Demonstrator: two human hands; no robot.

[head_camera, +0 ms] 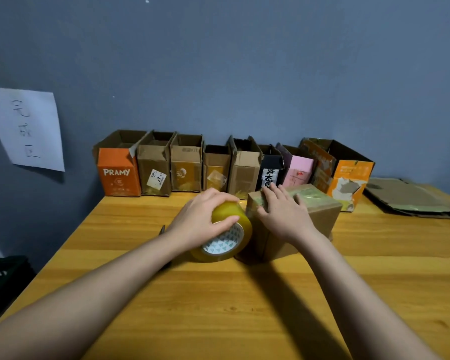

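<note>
The left hand holds a yellow roll of tape with its fingers curled over the top. The roll stands on its edge on the wooden counter, just beside the left side of a closed brown box. The right hand rests flat on top of this box, fingers straight and a little apart. Behind them an orange box shows the word "PRAMY" in white, and a white paper further left carries handwritten Chinese characters.

I see a yellow tape roll with a white, perhaps green-triangled core, a brown box, and an orange far-left box.
</note>
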